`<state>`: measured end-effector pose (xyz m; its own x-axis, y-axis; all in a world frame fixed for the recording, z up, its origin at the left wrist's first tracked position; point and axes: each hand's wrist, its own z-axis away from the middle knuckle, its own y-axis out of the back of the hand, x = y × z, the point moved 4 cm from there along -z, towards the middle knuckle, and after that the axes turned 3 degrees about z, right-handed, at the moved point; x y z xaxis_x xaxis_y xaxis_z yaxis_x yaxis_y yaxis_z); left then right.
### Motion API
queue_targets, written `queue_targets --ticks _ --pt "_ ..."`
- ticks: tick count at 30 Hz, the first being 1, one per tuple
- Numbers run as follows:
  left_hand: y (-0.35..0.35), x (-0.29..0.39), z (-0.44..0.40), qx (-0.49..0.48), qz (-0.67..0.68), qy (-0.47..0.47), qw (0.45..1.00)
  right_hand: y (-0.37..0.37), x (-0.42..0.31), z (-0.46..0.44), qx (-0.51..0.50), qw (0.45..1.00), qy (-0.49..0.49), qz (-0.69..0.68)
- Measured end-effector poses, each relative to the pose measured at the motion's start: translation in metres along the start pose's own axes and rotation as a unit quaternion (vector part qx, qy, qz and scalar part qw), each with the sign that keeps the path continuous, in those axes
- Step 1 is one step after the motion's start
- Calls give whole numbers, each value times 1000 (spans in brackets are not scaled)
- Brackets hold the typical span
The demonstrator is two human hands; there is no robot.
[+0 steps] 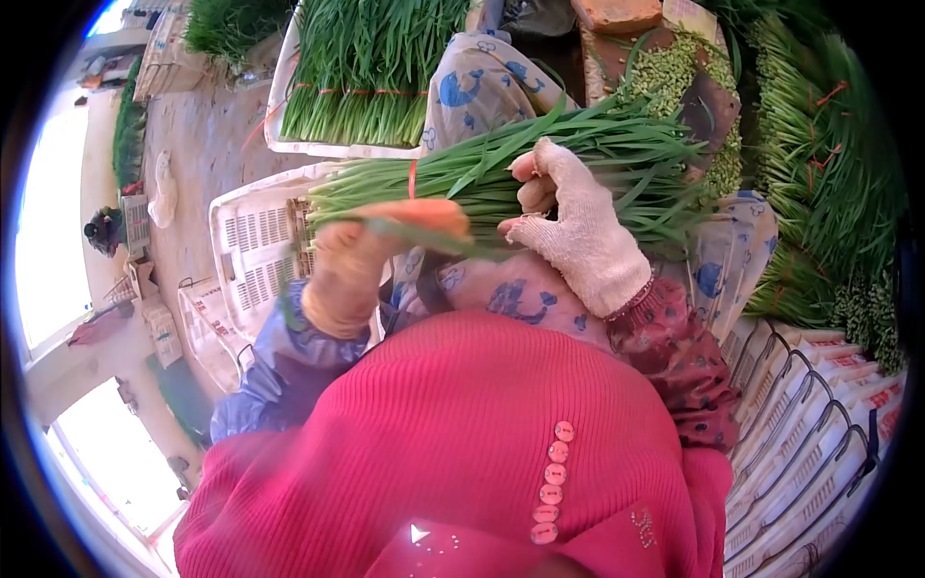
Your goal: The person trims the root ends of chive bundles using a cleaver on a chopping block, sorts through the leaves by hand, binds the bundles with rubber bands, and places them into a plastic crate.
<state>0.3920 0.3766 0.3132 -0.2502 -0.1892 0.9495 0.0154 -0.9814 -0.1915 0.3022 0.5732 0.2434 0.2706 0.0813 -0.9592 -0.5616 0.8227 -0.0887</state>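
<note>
A bundle of garlic chives [462,183], tied with a red band [412,179], lies across my lap with its pale stems to the left. My left hand [371,255], in a tan glove and smeared by motion, is over the stems' near side. A green chive leaf [438,239] runs along its fingers, and more green hangs by the wrist. My right hand [583,226], in a white glove with bare fingertips, rests over the leafy part. Its thumb and bent fingers are apart, with no separate thing seen between them.
A white crate [279,144] of banded chives stands ahead, and another white crate [252,255] is at the left. Chive bundles [819,164] are piled at the right, above stacked crates [800,443]. A brick [617,13] and plant scraps [674,72] lie ahead right.
</note>
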Motion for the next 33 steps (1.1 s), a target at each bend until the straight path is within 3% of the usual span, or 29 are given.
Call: queue_targets --ticks 1,2,3,5,6,7,9,10,12,14,20,22,23,24,25,26,30,31,33 --pt "11 0 4 0 77 9 997 0 4 0 1 1000 -4 -1" --pt "14 7 12 -22 239 17 971 0 5 -1 -2 998 14 53" --pt "16 14 19 -41 393 31 918 0 4 -3 -4 994 34 108" --pt "26 39 25 -77 326 -31 942 4 -2 -2 -13 998 3 68" --pt "25 52 25 -58 262 -30 963 5 -3 -2 -24 999 -26 27" --pt "18 58 15 8 109 19 994 5 -3 -2 -26 999 -25 26" --pt "15 48 -8 137 -167 114 970 3 -4 -2 -27 999 -11 30" --pt "17 38 -15 139 -219 177 949 2 -3 -2 -25 999 -8 28" --pt "9 10 -42 82 -463 -23 882 3 0 2 -2 1000 8 -30" --pt "-21 4 -57 21 -675 -206 708 4 0 3 3 1000 9 -14" --pt "-22 -24 -69 -4 -613 -161 774 6 6 1 16 999 44 19" --pt "-11 -27 -63 38 -401 -209 891 5 6 1 2 1000 17 -5" --pt "-4 -29 -60 46 -335 -172 925 5 5 1 0 1000 17 -7" --pt "-1 -26 -54 47 -336 -170 925 5 4 2 -1 1000 14 -25" --pt "11 -29 -49 95 -174 -57 979 5 2 2 -1 999 10 -43" --pt "16 -35 -44 139 -4 59 989 7 -1 2 -2 999 9 -45" --pt "6 -18 -38 49 162 -10 986 8 -2 0 -56 998 -13 6" --pt "12 -17 -39 -3 204 25 979 7 -3 0 -56 998 -1 23" --pt "15 -18 -40 40 163 34 985 5 1 0 -43 999 9 4"
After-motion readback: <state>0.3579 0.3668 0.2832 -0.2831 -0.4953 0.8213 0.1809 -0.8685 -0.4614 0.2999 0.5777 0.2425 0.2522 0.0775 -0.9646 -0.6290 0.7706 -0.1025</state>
